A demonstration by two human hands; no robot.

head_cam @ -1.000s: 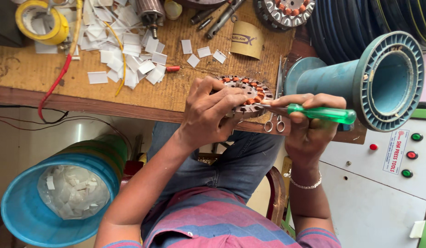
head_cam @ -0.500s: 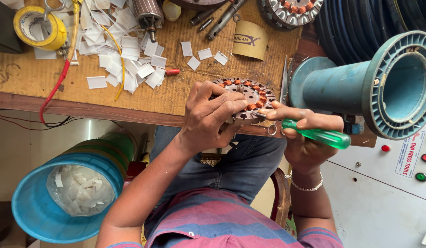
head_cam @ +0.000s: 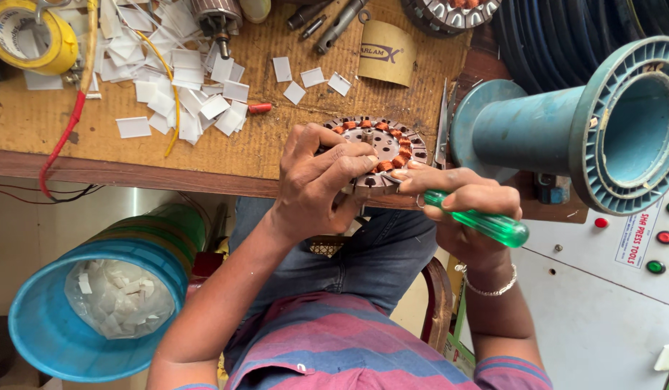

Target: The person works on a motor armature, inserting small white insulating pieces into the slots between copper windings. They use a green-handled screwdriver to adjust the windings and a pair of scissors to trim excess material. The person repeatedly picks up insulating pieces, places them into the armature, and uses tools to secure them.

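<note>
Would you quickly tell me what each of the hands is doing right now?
Left hand: closed on the round motor stator at the table edge.
Right hand: closed around a green-handled screwdriver, tip at the stator.

A tan cardboard sleeve (head_cam: 382, 53), curved and printed in dark blue and red, is seen at the far side of the worktop (head_cam: 276, 144). At the right, a white rectangular label (head_cam: 632, 240) with red lettering is fixed slantwise to a grey-white panel (head_cam: 601, 318), between red and green round buttons. No screens are shown.
</note>
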